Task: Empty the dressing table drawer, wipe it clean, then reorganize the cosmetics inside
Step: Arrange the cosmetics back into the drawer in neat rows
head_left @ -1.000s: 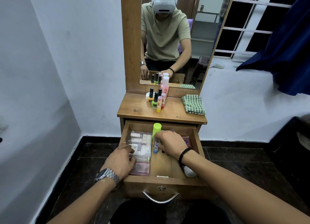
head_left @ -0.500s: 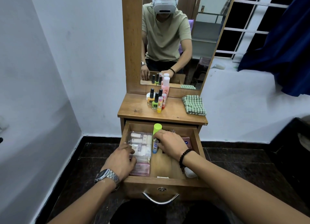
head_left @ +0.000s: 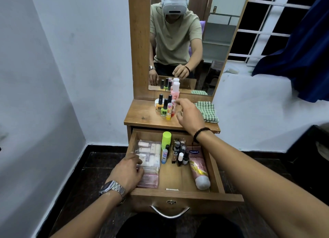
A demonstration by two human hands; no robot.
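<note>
- Wooden drawer [head_left: 216, 168] stands pulled out under the tabletop [head_left: 142, 115], and everything below is placed from it.
- Your left hand [head_left: 127, 172] rests at its front left, fingers loosely curled against the clear organiser box [head_left: 151, 156]; whether they grip it I cannot tell.
- Your right hand [head_left: 188, 115] hovers above and behind the drawer, fingers apart and holding nothing, just beside the bottles [head_left: 166, 104] on the tabletop.
- Inside, along the right wall, lies a pink tube [head_left: 197, 166]; small bottles [head_left: 179, 153] stand mid-back, beside a green-capped can [head_left: 166, 138].
- Behind the drawer, right of your hand, sits a checked cloth [head_left: 208, 111].
</note>
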